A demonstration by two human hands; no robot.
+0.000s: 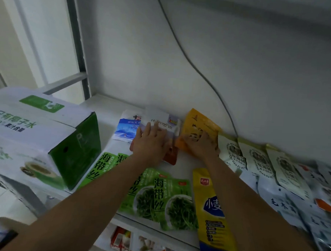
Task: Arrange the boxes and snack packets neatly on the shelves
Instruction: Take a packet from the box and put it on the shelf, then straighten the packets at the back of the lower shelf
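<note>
head view: the left grip [151, 142] is lying flat, fingers straight and together, on top of a white, semi-clear plastic snack packet with dark printed characters [162, 123]. it is pressing on that packet rather than curling round it. the packet is sitting at the back of the white shelf [108, 111], close to the wall, and is partly covering a red-orange packet [171, 158] whose lower edge is showing below the wrist.

the right grip [202, 146] is resting just beside it, fingers spread and laid over the lower face of an orange-yellow foil pouch with dark brown print [197, 123]. the fingers are looking straight, not wrapped round the pouch, though the blur is making the thumb hard to read. the pouch is leaning tilted, its top corner touching the wall, and its left edge is meeting the white packet.

a blue-and-white packet [125, 130] is lying just left of the white one. a white-and-green cardboard carton [37, 138] is standing at the shelf's left end. green kelp packets with pictures of shredded greens [163, 199] are lying overlapped along the front edge, under both forearms. a yellow-and-blue bag [215, 218] is hanging over the front edge, beside them. to the right of the pouch, cream packets with round emblems [233, 153] are overlapping in a row along the wall.
</note>
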